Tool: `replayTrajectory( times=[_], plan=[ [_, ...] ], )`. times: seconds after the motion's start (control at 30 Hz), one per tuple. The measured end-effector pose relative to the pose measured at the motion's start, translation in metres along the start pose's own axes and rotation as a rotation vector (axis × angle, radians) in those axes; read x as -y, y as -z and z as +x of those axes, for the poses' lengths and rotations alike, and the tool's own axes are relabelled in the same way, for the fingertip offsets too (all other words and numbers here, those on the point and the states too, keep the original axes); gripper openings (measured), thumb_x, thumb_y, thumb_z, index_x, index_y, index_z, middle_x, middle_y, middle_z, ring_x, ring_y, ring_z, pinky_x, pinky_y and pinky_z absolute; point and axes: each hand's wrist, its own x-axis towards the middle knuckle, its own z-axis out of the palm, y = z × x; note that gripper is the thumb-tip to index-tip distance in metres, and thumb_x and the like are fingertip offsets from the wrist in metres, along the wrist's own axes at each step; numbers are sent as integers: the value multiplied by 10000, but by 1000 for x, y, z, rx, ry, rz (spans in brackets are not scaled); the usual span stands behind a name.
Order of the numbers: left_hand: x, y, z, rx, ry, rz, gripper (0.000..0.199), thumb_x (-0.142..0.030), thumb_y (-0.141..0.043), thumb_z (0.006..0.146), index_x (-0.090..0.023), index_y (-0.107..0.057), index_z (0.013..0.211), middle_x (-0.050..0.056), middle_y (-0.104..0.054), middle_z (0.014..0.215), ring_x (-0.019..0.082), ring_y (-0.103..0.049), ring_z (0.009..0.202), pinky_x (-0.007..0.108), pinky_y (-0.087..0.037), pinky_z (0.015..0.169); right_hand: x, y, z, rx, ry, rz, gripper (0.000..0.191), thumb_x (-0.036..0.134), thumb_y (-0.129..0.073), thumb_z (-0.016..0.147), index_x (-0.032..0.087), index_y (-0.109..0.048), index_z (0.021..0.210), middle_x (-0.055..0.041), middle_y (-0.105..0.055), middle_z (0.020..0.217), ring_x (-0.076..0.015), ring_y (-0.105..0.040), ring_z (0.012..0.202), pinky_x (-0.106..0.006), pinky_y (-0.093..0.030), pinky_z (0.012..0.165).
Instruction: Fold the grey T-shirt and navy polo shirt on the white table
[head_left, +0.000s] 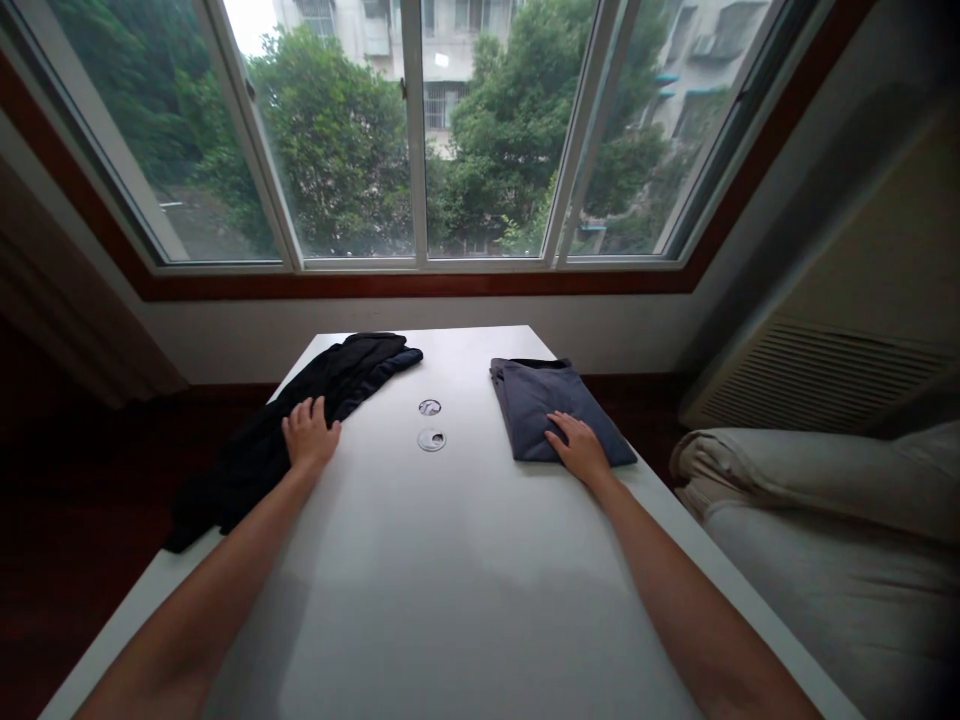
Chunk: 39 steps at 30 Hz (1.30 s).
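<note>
My left hand (308, 436) lies with its fingers spread at the edge of a heap of black clothes (259, 450) on the left side of the white table (465, 560). Part of this heap hangs over the table's left edge, and a dark navy fold shows along its right side. On the right, my right hand (579, 446) rests with fingers apart on a folded dark grey garment (531, 400). That garment is a flat, roughly square stack close to the table's right edge. Neither hand grips anything that I can see.
Two round cable-hole covers (431, 440) are set in the tabletop between the clothes. Behind the table stands a wall with a wide window (416, 266). A pale sofa (840, 570) is at the right, below a slatted unit (817, 370). A curtain (82, 270) hangs at left.
</note>
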Motion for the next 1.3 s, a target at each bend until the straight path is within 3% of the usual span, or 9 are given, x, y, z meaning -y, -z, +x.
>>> replayTrajectory(
  times=[0.07, 0.17, 0.37, 0.63, 0.87, 0.97, 1.1, 1.17, 1.3],
  plan=[
    [32, 9, 6, 36, 101, 62, 655, -420, -516, 963, -115, -436, 1537, 227, -476, 1527, 383, -432, 1390, 543, -342, 1139, 1, -1, 1, -10, -2, 6, 516, 464, -447, 1024, 183, -606, 1427, -115, -556, 1490, -285, -491, 1410, -503, -330, 1219],
    [55, 16, 10, 171, 167, 128, 583, -479, -507, 957, -128, -542, 1421, 218, -587, 1374, 384, -530, 1255, 495, -440, 1024, 2, -1, 2, 1, -4, 6, 507, 447, -453, 1022, 185, -601, 1430, -118, -558, 1488, -281, -495, 1408, -504, -337, 1215],
    [50, 30, 21, 211, 198, 97, 363, -372, -408, 1008, -161, -619, 1214, 193, -642, 1301, 368, -598, 1176, 470, -481, 937, 8, 6, 0, 23, -24, 8, 497, 418, -454, 1020, 183, -596, 1434, -121, -550, 1495, -279, -481, 1424, -503, -336, 1216],
    [-23, 77, 15, 238, 22, -7, 377, -434, -324, 1066, -193, -539, 1262, 156, -740, 1036, 359, -717, 949, 387, -484, 774, 10, 8, 1, 12, -14, 28, 503, 430, -456, 1011, 169, -612, 1412, -130, -566, 1476, -280, -502, 1403, -492, -345, 1213],
    [-104, 124, -60, 511, -394, -378, 198, -387, -448, 1044, -246, -537, 1152, 75, -734, 940, 285, -721, 901, 311, -424, 723, 21, 18, 2, -43, -21, 70, 457, 415, -471, 990, 160, -672, 1311, -140, -629, 1386, -287, -559, 1324, -483, -397, 1177],
    [-126, 156, -104, 758, -611, -535, 158, -387, -522, 1012, -275, -569, 1112, 53, -727, 928, 250, -699, 835, 302, -423, 682, 47, 30, 7, -86, 13, 92, 371, 394, -478, 990, 184, -724, 1173, -118, -663, 1322, -275, -580, 1275, -453, -416, 1158],
    [-138, 177, -135, 1160, -1066, -811, 136, -381, -570, 996, -296, -643, 1072, 37, -737, 1000, 208, -685, 874, 279, -478, 732, 116, 40, 10, -21, 121, 247, 332, 384, -461, 1023, 206, -729, 1107, -100, -708, 1202, -254, -630, 1168, -401, -467, 1080],
    [-137, 170, -133, 1177, -1097, -848, 144, -341, -544, 1001, -274, -671, 1001, 38, -734, 1006, 198, -673, 885, 276, -486, 770, 159, 38, 7, 83, 186, 370, 314, 389, -474, 1035, 219, -727, 1108, -88, -718, 1161, -240, -655, 1113, -375, -497, 1020],
    [-109, 132, -109, 910, -751, -634, 201, -264, -497, 967, -230, -638, 828, 18, -679, 840, 175, -608, 759, 274, -443, 712, 236, 27, 4, 211, 296, 564, 249, 387, -542, 1025, 240, -730, 1098, -57, -723, 1122, -220, -670, 1055, -350, -515, 944]
  ],
)
